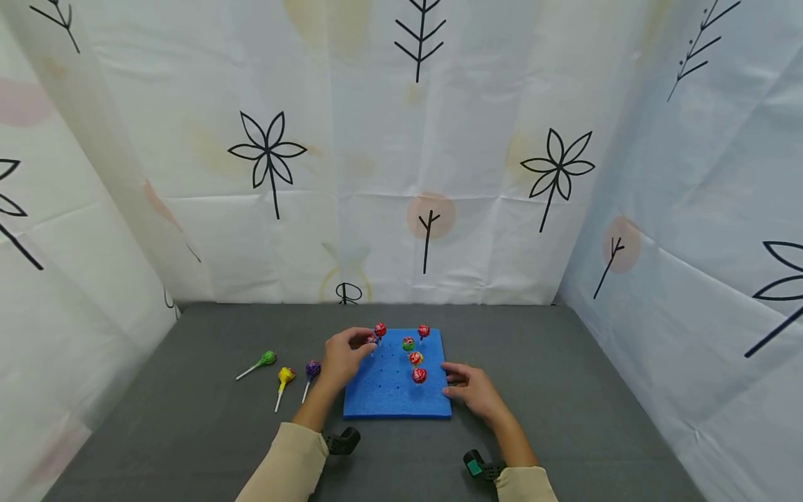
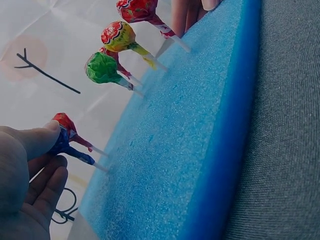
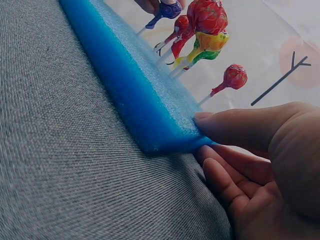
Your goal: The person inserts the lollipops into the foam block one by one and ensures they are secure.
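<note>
I'm watching this from my end, and the left hand (image 1: 341, 357) has a narrow pinch, thumb and fingertips closed on the wrapped ball of the blue-purple lollipop (image 2: 75, 152). Here's what counts, as I judge it: that lollipop's stick runs from the grip down to the far-left part of the blue foam board (image 1: 379, 401), nearly parallel to the stick of the red lollipop (image 1: 380, 329) just beside it. The tip meets the foam; how deep, I can't tell.

Over on the right edge, the right hand (image 1: 475, 392) grips the slab, thumb on top, fingers at the side, well apart from that stick. So the left is nearer.

Now textures: the slab is flat, square-cornered, finely grained and dotted with small holes. Crinkled, shiny wrappers twist tight around pale, slim sticks. Loose on the woven grey cloth (image 1: 552, 404), left of the slab, lie green (image 1: 268, 358), yellow (image 1: 286, 375) and purple lollipops (image 1: 313, 368).
</note>
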`<action>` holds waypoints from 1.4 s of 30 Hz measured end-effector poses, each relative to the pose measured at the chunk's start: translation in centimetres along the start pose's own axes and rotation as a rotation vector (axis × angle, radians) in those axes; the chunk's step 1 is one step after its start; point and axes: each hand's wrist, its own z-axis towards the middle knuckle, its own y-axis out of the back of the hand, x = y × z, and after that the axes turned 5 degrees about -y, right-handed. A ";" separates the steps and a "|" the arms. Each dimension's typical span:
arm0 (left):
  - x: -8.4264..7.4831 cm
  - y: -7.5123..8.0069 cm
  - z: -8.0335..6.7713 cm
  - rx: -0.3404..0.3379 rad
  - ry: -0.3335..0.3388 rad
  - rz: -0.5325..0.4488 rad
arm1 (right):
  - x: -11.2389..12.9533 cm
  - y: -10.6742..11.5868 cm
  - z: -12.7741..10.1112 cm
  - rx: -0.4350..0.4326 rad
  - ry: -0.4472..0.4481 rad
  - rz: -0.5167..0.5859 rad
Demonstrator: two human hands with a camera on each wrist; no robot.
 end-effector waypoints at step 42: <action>-0.2 0.1 -0.6 -0.031 0.036 -0.097 | -0.1 0.0 -0.1 -0.009 0.000 -0.001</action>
